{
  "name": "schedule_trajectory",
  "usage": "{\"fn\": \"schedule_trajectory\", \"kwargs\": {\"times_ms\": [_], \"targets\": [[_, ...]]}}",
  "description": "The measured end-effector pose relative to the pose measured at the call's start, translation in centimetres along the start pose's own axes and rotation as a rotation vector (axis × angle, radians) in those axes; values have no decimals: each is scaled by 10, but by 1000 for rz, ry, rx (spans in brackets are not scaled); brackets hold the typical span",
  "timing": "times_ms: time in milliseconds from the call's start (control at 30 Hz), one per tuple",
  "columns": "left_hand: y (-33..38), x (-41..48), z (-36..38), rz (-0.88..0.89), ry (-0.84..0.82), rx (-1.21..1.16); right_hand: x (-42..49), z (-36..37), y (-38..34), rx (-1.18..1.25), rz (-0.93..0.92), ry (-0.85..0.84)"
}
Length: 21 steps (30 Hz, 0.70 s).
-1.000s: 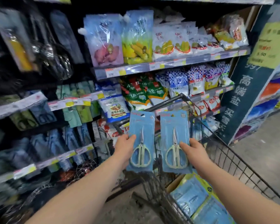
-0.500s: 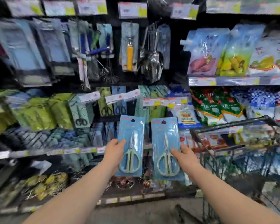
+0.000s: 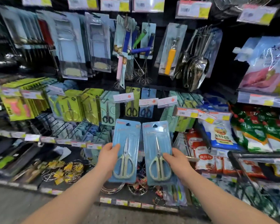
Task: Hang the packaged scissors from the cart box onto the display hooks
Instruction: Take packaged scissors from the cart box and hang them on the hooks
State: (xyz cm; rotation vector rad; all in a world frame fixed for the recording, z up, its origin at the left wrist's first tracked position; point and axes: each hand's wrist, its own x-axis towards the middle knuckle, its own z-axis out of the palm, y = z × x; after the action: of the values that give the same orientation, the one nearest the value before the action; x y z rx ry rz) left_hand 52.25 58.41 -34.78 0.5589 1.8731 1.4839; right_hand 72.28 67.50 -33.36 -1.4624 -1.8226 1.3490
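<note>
I hold two blue blister cards side by side, upright, each with pale-handled scissors inside. My left hand [image 3: 107, 156] grips the left scissors pack [image 3: 126, 139] by its left edge. My right hand [image 3: 176, 162] grips the right scissors pack [image 3: 157, 143] by its lower right edge. Both packs face the display of hooks [image 3: 132, 101], where other carded scissors in green and blue packaging hang just above them. The cart box is out of view.
Carded kitchen tools, whisks and steel ladles [image 3: 196, 68] hang on the upper pegs. Shelves of bagged food [image 3: 220, 135] stand at the right. The dark cart handle [image 3: 204, 136] and cart wire [image 3: 242, 173] sit at the right, close to my right arm. Price tags line the shelf edges.
My view has swung left from the cart to the hook display. Both hands have kept their packs and carried them in front of the hanging scissors.
</note>
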Motion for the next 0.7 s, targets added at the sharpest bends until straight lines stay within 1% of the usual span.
{"fn": "schedule_trajectory", "kwargs": {"times_ms": [100, 167, 300, 533, 700], "targets": [[6, 13, -2, -6, 52, 50, 27, 4, -1, 8, -1, -45], [11, 25, 2, -16, 69, 42, 44, 5, -1, 8, 8, -74], [17, 52, 27, -42, 98, 34, 83, -4, 0, 36, 26, -76], [19, 80, 89, -96, 29, 37, 141, -31, 22, 66, 85, -37], [17, 91, 109, -134, 35, 41, 169, -39, 30, 69, 71, -71]]}}
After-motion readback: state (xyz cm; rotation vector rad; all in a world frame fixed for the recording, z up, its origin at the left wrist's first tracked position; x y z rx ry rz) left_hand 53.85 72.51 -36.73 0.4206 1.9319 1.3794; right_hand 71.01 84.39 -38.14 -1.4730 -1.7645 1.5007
